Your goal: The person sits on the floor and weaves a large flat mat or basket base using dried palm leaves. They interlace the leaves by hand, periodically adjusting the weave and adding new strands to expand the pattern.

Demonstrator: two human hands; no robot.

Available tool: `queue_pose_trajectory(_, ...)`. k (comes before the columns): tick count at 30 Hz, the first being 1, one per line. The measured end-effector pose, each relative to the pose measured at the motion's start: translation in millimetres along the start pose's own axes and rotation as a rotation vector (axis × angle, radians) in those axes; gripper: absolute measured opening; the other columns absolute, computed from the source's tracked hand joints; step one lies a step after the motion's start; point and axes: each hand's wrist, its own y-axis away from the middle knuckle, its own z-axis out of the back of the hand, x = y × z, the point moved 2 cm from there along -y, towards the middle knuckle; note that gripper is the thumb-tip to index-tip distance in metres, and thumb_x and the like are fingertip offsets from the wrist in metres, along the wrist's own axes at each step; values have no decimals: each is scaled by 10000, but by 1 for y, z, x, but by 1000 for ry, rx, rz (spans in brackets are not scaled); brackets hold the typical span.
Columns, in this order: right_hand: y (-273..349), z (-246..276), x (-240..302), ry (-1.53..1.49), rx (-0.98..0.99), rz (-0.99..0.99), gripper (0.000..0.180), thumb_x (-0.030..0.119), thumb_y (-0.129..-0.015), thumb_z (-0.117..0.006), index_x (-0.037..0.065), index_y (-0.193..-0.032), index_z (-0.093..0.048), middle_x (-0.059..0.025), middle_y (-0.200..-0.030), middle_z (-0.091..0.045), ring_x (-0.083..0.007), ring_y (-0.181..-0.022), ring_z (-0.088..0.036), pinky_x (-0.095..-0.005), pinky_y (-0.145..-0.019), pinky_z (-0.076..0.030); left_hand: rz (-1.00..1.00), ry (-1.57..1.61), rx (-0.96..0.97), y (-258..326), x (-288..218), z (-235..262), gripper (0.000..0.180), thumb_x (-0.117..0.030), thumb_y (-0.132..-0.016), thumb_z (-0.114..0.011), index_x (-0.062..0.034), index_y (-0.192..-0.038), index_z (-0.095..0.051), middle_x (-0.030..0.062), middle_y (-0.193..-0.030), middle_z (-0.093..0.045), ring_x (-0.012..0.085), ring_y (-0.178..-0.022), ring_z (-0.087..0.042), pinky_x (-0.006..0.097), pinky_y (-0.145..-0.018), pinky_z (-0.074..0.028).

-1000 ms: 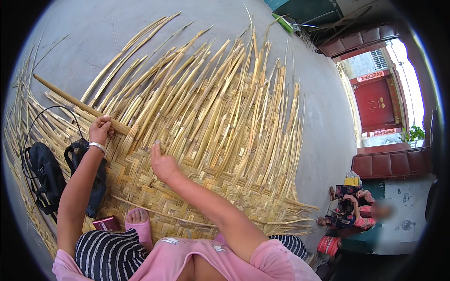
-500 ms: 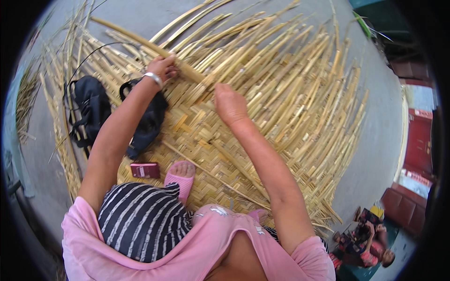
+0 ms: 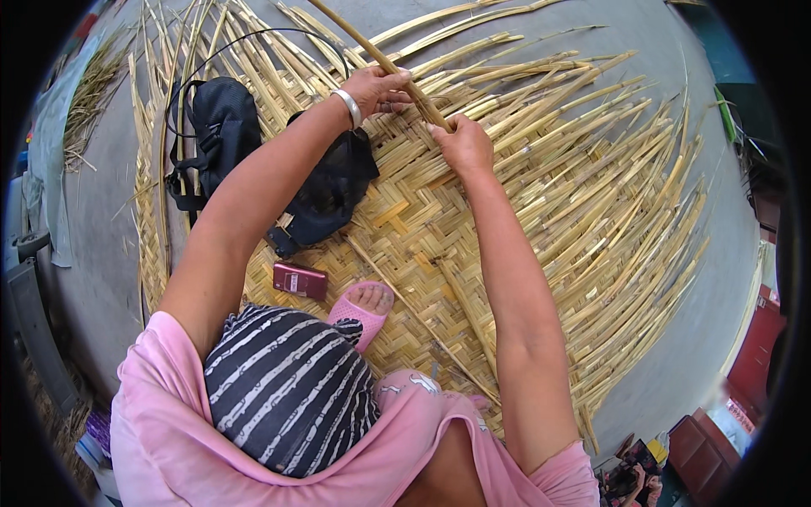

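Observation:
A long pale-brown reed strip [image 3: 365, 44] slants down from the top edge of the head view over the woven mat. My left hand [image 3: 377, 91] is closed around it, thumb on top, with a silver bracelet at the wrist. Close below, my right hand [image 3: 467, 147] pinches the strip's near end between thumb and fingers. Under both hands spreads the herringbone-woven reed mat [image 3: 405, 245], its unwoven strips [image 3: 574, 186] fanning out far and right. One loose thin strip [image 3: 414, 314] lies across the woven part.
On the mat's left lie a black bag [image 3: 226, 127] and another black bag [image 3: 334, 193], with a thin black cord looping above. A dark red small device [image 3: 300, 280] rests near my pink slipper [image 3: 365, 314]. Cut stalks [image 3: 95, 97] are heaped far left. A person [image 3: 638, 486] shows lower right.
The view has shifted, so the mat and bags appear farther right and higher. The strip now stands steeper, and my right hand has come up to its near end, closer to my left.

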Motion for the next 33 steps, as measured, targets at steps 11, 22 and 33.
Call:
queue_pose_trajectory(11, 10, 3, 2, -128, -187, -66, 258, 354, -804, -615, 117, -901, -654, -145, -793, -660, -356, -813, -619, -422, -714, -474, -154, -853, 372, -61, -15, -53, 466, -500, -869, -565, -52, -987, -613, -17, -736, -514, 83, -631, -428, 253, -540, -356)
queue_pose_trajectory(22, 16, 2, -13, -798, -220, -111, 153, 94, -795, -577, -33, -823, -496, -88, -616, -583, -183, -434, -598, -289, -422, -458, 107, -1221, 385, -76, -14, -79, 405, -443, -738, -733, -67, -831, -617, 32, -618, -588, 158, -490, -547, 280, -437, -405)
queue_pose_trajectory(33, 17, -1, -15, -975, -207, -202, 116, 70, -798, -548, -21, -825, -483, -86, -636, -580, -162, -441, -586, -274, -408, -441, -134, -985, 343, -67, -3, -62, 264, -219, -700, -772, -41, -851, -650, 42, -773, -654, 129, -682, -580, 302, -647, -478)
